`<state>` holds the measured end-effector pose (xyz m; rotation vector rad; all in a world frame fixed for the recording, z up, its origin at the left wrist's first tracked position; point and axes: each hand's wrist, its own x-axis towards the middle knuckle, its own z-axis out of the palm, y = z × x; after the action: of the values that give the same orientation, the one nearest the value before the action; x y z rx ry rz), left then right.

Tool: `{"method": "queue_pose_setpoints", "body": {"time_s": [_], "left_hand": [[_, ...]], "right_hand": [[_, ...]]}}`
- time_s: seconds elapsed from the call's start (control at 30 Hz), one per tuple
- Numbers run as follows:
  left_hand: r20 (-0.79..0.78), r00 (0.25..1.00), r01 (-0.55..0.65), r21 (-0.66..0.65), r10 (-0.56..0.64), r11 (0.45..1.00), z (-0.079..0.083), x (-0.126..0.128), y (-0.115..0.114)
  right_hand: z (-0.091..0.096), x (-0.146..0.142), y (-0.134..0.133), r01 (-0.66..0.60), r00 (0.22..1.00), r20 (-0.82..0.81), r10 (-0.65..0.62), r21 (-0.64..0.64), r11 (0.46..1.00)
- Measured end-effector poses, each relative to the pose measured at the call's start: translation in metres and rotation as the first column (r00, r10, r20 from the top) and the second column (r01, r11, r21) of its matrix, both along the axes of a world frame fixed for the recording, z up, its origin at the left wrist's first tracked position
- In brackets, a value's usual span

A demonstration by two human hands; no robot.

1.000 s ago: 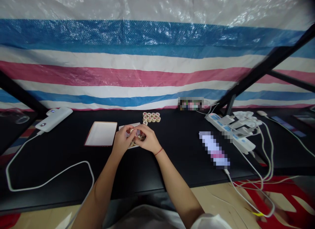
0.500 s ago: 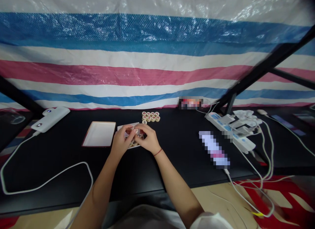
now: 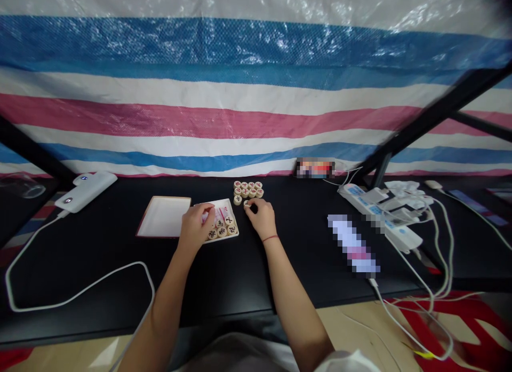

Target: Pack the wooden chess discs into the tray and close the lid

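Pinching a piece [image 3: 247, 203] in the right hand [image 3: 262, 216] beside the discs [image 3: 245, 192], best holding it level, nudging none, while curling the left hand [image 3: 192, 226] over the box [image 3: 223, 203], without showing whether gripping anything.

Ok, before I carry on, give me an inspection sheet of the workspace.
Surface: black tabletop.
Job's things: open box with black-marked xiangqi pieces; eight red-marked pieces in two rows, one dark-marked piece nearer; box lid left.
Clutter: phone, power strip, white device.
Left hand: at box's left side; grip unclear.
Right hand: holding a xiangqi piece.
Cables: white cables, both sides, some over near edge.
Surroundings: striped tarp behind.
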<state>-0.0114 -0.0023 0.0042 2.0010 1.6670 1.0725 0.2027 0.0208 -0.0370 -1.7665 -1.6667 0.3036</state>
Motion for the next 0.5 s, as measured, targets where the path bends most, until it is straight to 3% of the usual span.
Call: {"method": "queue_pose_setpoints", "body": {"time_s": [0.23,0.4,0.5], "left_hand": [[-0.009,1.0,0.021,0.006,-0.021,1.0,-0.0005,0.0013,-0.0013],[-0.214,0.972,-0.106,-0.029,0.098,0.994,-0.0003,0.0016,-0.004],[-0.298,0.95,-0.103,-0.033,0.089,0.994,-0.0013,0.0039,-0.0056]], "right_hand": [[-0.0022,-0.0002,0.0028,-0.013,1.0,0.01,0.013,0.017,1.0],[-0.0004,-0.0007,0.0016,-0.021,1.0,-0.002,0.021,0.022,1.0],[0.0044,-0.003,-0.0001,-0.023,0.998,-0.053,0.027,0.072,0.997]]}}
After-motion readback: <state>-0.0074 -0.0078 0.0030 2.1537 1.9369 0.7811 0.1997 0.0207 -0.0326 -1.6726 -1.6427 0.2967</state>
